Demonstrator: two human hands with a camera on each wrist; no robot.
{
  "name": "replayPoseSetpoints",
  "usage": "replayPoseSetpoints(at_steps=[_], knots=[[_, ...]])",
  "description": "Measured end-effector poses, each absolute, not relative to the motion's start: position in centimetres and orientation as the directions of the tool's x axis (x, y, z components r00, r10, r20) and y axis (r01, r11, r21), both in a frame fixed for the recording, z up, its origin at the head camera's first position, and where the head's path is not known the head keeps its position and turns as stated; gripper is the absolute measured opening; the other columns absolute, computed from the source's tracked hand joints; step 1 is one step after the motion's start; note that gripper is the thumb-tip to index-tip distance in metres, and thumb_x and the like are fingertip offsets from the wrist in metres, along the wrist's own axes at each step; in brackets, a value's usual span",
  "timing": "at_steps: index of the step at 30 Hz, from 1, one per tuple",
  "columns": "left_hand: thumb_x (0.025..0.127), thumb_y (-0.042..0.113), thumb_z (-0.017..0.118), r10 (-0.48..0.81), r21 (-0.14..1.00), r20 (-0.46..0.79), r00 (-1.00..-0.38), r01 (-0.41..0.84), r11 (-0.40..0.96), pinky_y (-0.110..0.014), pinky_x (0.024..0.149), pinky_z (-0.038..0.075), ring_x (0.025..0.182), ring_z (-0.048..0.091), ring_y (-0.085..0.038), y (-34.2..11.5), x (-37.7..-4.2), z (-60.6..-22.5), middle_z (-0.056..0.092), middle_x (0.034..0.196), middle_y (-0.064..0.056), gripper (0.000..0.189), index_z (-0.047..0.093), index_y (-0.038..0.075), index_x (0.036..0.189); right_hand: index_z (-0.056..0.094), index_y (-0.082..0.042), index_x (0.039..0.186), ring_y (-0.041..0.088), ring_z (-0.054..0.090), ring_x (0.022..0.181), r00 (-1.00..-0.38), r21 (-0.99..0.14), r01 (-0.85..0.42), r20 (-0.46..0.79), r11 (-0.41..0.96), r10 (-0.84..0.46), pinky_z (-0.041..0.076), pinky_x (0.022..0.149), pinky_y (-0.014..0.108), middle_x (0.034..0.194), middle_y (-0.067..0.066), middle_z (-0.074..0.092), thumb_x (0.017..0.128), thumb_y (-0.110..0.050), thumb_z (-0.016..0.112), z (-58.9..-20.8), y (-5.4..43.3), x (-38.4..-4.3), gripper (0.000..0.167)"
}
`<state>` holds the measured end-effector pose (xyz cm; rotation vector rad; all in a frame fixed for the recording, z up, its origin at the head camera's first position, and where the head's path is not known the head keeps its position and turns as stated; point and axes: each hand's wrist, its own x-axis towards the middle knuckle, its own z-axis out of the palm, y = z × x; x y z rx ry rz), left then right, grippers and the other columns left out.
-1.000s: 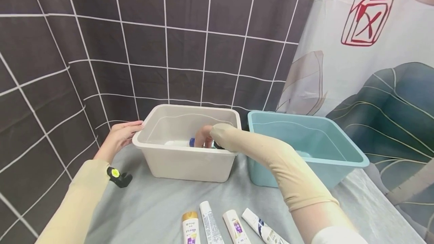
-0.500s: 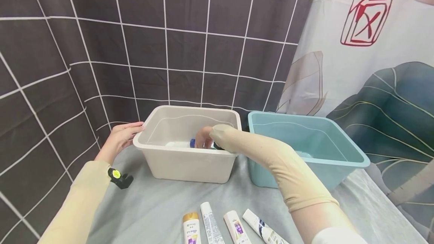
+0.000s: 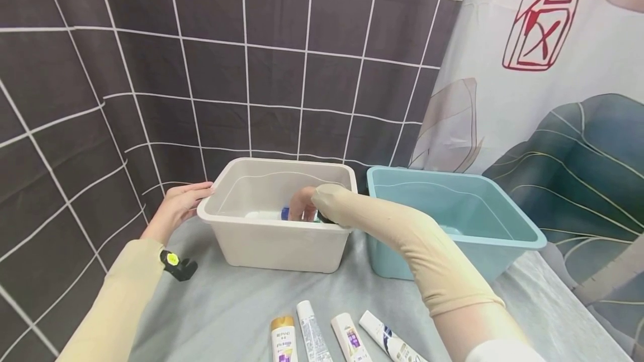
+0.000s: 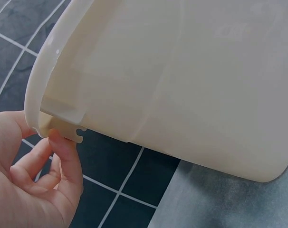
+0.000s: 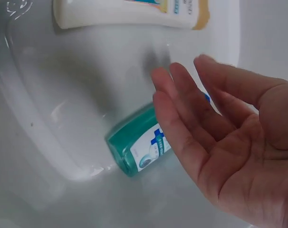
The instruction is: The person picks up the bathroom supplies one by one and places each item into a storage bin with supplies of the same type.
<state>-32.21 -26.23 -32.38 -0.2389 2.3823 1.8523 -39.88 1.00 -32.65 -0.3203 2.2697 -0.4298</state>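
My left hand [image 3: 178,205] grips the left rim of a beige plastic bin [image 3: 282,247]. In the left wrist view the left hand [image 4: 44,171] pinches the rim's underside with thumb and fingers at the bin's end. Down inside the bin is my right hand [image 3: 303,204], its arm crossing the front right rim. Seen from the right wrist, the right hand [image 5: 229,128] has loosely bent fingers over a bottle of green liquid [image 5: 129,142] with a white label. Its blue cap [image 3: 285,213] peeks out left of the fingers. A white bottle [image 5: 129,13] with a gold cap lies farther along the bin floor.
A teal bin [image 3: 437,194] stands right of the beige one. In front lie a gold-capped shampoo bottle [image 3: 284,342], a white tube [image 3: 313,333], a white bottle with a purple label [image 3: 350,337] and another white tube [image 3: 389,338]. A dark gridded curtain [image 3: 271,71] hangs behind.
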Motion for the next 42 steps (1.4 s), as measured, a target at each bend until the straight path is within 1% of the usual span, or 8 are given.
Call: replayPoseSetpoints(at_steps=[6, 9, 12, 15, 20, 27, 39, 42], knots=[[0.095, 0.026, 0.059, -0.08, 0.949, -0.184, -0.98, -0.198, 0.245, -0.036, 0.105, 0.046, 0.135, 0.044, -0.03, -26.2, -32.3, -32.4, 0.034, 0.151, -0.019, 0.062, 0.034, 0.004, 0.148, 0.073, -0.006, 0.099, 0.017, 0.065, 0.086, -0.599, -0.369, -0.044, -0.734, 0.928, -0.32, 0.054, 0.086, 0.029, 0.106, 0.008, 0.07, 0.088, -0.02, 0.07, -33.3, 0.1, -42.0, 0.018], [0.094, 0.027, 0.061, -0.079, 0.95, -0.183, -0.98, -0.197, 0.243, -0.024, 0.09, 0.052, 0.116, 0.058, -0.017, -26.3, -32.2, -32.4, 0.035, 0.151, -0.019, 0.062, 0.036, 0.004, 0.147, 0.073, -0.005, 0.098, 0.017, 0.065, 0.085, -0.581, -0.359, -0.034, -0.753, 0.933, -0.31, 0.054, 0.08, 0.026, 0.103, 0.006, 0.07, 0.088, -0.019, 0.069, -33.2, 0.0, -42.2, 0.018], [0.094, 0.026, 0.062, -0.075, 0.954, -0.176, -0.982, -0.189, 0.234, -0.016, 0.08, 0.053, 0.101, 0.058, -0.003, -26.3, -32.2, -32.3, 0.035, 0.151, -0.019, 0.063, 0.036, 0.004, 0.147, 0.072, -0.007, 0.093, 0.016, 0.063, 0.084, -0.572, -0.355, -0.043, -0.758, 0.934, -0.314, 0.054, 0.075, 0.024, 0.096, 0.003, 0.069, 0.088, -0.019, 0.068, -32.6, 0.1, -41.9, 0.013], [0.095, 0.026, 0.06, -0.064, 0.955, -0.17, -0.983, -0.181, 0.234, -0.023, 0.092, 0.052, 0.116, 0.058, -0.015, -26.2, -32.2, -32.1, 0.034, 0.152, -0.018, 0.063, 0.034, 0.004, 0.148, 0.069, -0.009, 0.087, 0.015, 0.06, 0.082, -0.57, -0.363, -0.052, -0.755, 0.931, -0.326, 0.053, 0.074, 0.022, 0.088, 0.001, 0.066, 0.09, -0.018, 0.067, -31.9, 0.3, -41.4, 0.01], [0.096, 0.026, 0.056, -0.048, 0.957, -0.172, -0.984, -0.179, 0.228, -0.041, 0.113, 0.036, 0.141, 0.034, -0.032, -26.1, -32.0, -31.9, 0.03, 0.154, -0.017, 0.063, 0.03, 0.003, 0.149, 0.067, -0.01, 0.086, 0.014, 0.06, 0.08, -0.572, -0.393, -0.033, -0.747, 0.919, -0.34, 0.053, 0.082, 0.025, 0.085, 0.001, 0.065, 0.092, -0.014, 0.065, -31.0, 0.8, -41.0, 0.008], [0.095, 0.025, 0.058, -0.093, 0.953, -0.183, -0.979, -0.2, 0.229, -0.04, 0.109, 0.041, 0.138, 0.039, -0.033, -25.9, -31.8, -32.2, 0.035, 0.151, -0.019, 0.061, 0.035, 0.003, 0.147, 0.067, -0.006, 0.089, 0.017, 0.064, 0.079, -0.607, -0.47, 0.003, -0.702, 0.882, -0.372, 0.057, 0.077, 0.025, 0.087, 0.004, 0.068, 0.091, -0.009, 0.064, -30.2, 1.6, -40.6, 0.005], [0.095, 0.024, 0.057, -0.09, 0.952, -0.188, -0.978, -0.204, 0.23, -0.041, 0.11, 0.04, 0.139, 0.037, -0.033, -25.7, -31.7, -32.1, 0.033, 0.152, -0.019, 0.062, 0.033, 0.003, 0.148, 0.07, -0.004, 0.1, 0.019, 0.069, 0.088, -0.633, -0.563, -0.004, -0.639, 0.827, -0.437, 0.057, 0.086, 0.031, 0.097, 0.007, 0.071, 0.087, -0.006, 0.067, -28.6, 2.5, -40.8, 0.014], [0.096, 0.024, 0.057, -0.09, 0.95, -0.187, -0.978, -0.203, 0.235, -0.039, 0.109, 0.041, 0.139, 0.038, -0.032, -25.7, -31.6, -32.1, 0.033, 0.152, -0.018, 0.061, 0.033, 0.004, 0.148, 0.069, -0.001, 0.107, 0.024, 0.068, 0.098, -0.628, -0.585, -0.021, -0.623, 0.811, -0.466, 0.054, 0.094, 0.035, 0.11, 0.012, 0.07, 0.087, -0.005, 0.066, -28.0, 2.6, -40.4, 0.02]])
